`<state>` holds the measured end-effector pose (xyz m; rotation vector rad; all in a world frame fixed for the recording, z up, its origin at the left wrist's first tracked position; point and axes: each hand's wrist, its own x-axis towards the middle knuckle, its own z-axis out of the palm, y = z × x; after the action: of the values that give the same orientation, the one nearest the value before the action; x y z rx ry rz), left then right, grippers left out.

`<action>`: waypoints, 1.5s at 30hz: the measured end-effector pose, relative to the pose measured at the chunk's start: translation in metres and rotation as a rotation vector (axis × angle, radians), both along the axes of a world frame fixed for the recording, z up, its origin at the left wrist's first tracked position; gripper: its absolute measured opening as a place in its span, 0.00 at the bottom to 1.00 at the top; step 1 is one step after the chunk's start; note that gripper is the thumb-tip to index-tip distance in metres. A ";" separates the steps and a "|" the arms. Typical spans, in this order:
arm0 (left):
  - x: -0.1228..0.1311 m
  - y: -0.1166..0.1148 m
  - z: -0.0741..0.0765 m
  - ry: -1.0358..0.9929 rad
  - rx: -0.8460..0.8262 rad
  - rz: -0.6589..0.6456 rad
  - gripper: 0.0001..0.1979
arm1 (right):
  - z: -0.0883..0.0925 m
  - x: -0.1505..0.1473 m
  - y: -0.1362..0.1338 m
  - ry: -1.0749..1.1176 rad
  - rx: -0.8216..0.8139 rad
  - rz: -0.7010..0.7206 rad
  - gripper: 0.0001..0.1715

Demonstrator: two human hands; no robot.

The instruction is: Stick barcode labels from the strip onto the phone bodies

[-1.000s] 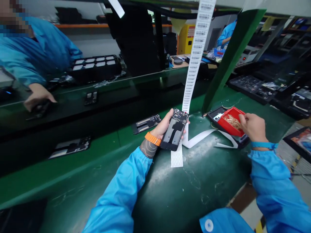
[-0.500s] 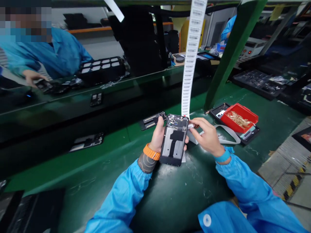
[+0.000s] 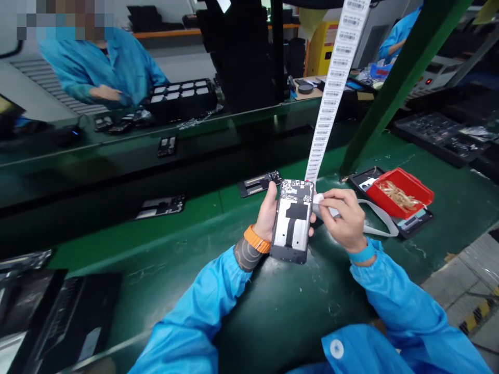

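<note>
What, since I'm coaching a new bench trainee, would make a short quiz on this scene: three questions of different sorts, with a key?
1. What does the left hand hold?
2. True or false: the red bin contains tan pieces.
3. What is printed along the long white strip?
a) arrows
b) barcodes
c) flowers

Key:
1. A phone body with its inner parts exposed.
2. True.
3. b
</note>
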<state>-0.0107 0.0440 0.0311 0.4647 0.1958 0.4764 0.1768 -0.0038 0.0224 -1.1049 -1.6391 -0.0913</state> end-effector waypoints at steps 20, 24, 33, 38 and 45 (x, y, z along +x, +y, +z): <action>0.004 -0.005 -0.015 0.080 -0.172 0.657 0.21 | 0.008 -0.084 -0.038 0.671 -1.217 0.608 0.22; 0.004 -0.001 -0.011 0.079 -0.163 0.654 0.25 | 0.008 -0.082 -0.038 0.542 -1.175 0.563 0.19; 0.002 0.002 -0.022 0.037 -0.169 0.600 0.24 | 0.006 -0.082 -0.038 0.476 -1.180 0.582 0.15; 0.004 0.000 -0.021 0.109 -0.196 0.663 0.23 | 0.009 -0.083 -0.041 0.298 -1.097 0.459 0.14; 0.000 0.002 -0.009 0.057 -0.205 0.915 0.29 | -0.011 -0.070 -0.034 0.178 -0.580 0.260 0.21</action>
<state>-0.0112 0.0457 0.0217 0.1619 0.5118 1.3239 0.1066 -0.0379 0.0112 -1.2668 -1.6733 0.6710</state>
